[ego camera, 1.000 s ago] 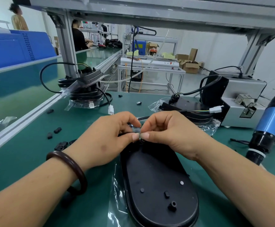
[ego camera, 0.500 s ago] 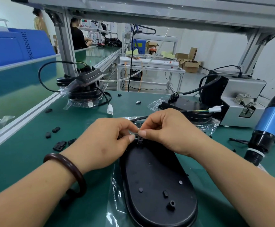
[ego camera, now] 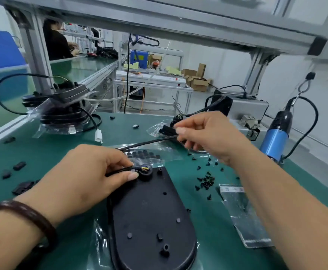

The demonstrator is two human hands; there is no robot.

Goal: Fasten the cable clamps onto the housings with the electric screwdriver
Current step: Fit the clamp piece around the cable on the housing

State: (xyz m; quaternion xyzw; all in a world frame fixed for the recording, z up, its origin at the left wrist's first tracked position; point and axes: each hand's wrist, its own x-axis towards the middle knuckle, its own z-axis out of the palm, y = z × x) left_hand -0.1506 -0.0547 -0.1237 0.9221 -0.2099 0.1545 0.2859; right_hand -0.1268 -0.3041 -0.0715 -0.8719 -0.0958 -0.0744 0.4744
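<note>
Pinches cable at housing with left hand, grips it mid-frame with right hand; apparently nothing screwed yet, screwdriver untouched far right.

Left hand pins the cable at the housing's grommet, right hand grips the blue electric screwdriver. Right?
No. In the head view the right hand holds the black cable, not the blue electric screwdriver, which hangs untouched at the right. The left hand does pin the cable at the grommet on the housing.
</note>
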